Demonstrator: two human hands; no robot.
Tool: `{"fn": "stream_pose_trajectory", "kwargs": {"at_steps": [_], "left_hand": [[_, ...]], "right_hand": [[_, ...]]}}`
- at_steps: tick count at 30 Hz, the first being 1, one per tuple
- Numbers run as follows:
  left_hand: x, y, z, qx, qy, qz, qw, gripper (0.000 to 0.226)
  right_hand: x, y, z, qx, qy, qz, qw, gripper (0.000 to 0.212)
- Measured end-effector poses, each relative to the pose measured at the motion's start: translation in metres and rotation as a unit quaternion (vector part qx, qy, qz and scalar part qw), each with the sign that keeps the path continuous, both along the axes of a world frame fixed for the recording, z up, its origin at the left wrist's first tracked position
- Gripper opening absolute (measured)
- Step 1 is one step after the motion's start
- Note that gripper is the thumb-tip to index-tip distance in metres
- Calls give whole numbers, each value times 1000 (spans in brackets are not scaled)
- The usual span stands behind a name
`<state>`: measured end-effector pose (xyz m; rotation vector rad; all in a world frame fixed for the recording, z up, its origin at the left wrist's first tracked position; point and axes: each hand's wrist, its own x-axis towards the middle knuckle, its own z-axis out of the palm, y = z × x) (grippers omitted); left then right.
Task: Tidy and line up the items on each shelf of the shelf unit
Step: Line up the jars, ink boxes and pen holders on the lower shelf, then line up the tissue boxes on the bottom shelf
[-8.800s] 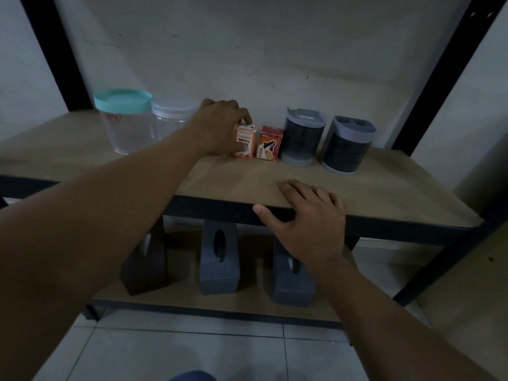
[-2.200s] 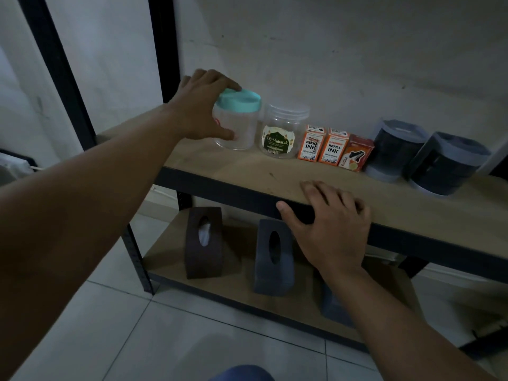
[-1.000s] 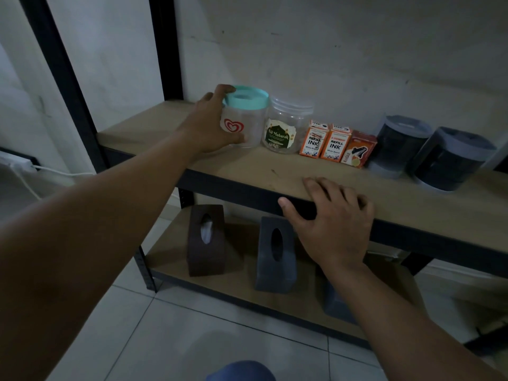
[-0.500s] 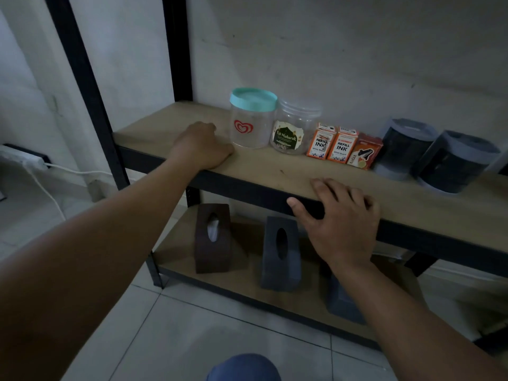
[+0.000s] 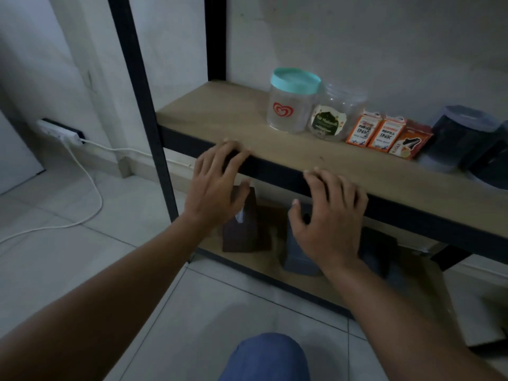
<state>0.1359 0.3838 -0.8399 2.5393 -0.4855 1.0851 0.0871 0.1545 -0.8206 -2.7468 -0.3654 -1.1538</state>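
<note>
Dim light is falling across a plain whitish wall (image 5: 357, 37) and pale floor tiles (image 5: 55, 257). A white power strip (image 5: 59, 132) is lying against the wall's base, its white cable (image 5: 93, 185) trailing over the tiles.

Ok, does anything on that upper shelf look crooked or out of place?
Only slightly: the red box beside the two ink boxes sits turned at an angle, out of line. The jars look upright and aligned.
</note>
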Motion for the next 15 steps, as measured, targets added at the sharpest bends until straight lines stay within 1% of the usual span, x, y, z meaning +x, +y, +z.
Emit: {"fn": "stream_pose_trajectory", "kwargs": {"at_steps": [2, 3, 4, 6, 8, 10, 12, 13, 15], "left_hand": [[-5, 11, -33, -5, -5, 9, 1000, 58], [-6, 15, -50, -8, 13, 14, 1000, 59], [-6, 21, -68, -12, 51, 22, 998, 59], [-1, 30, -103, -25, 168, 48, 984, 62], [8, 38, -139, -31, 276, 73, 958, 66], [18, 45, -174, -28, 379, 83, 921, 81], [27, 51, -206, -14, 478, 76, 875, 101], [31, 54, -221, -1, 511, 67, 857, 109], [36, 57, -247, 32, 538, 54, 840, 122]], "right_hand": [[-3, 20, -14, -45, -18, 64, 997, 46], [-4, 28, -25, -69, -12, 103, 992, 46], [-3, 36, -39, -80, 8, 133, 988, 46], [3, 47, -70, -66, 71, 148, 984, 46], [15, 49, -105, -35, 156, 115, 980, 46], [29, 49, -136, -8, 237, 74, 969, 45], [44, 50, -165, -1, 292, 51, 955, 45], [52, 52, -176, 3, 310, 40, 950, 44], [67, 62, -190, 24, 334, 23, 942, 44]]}}
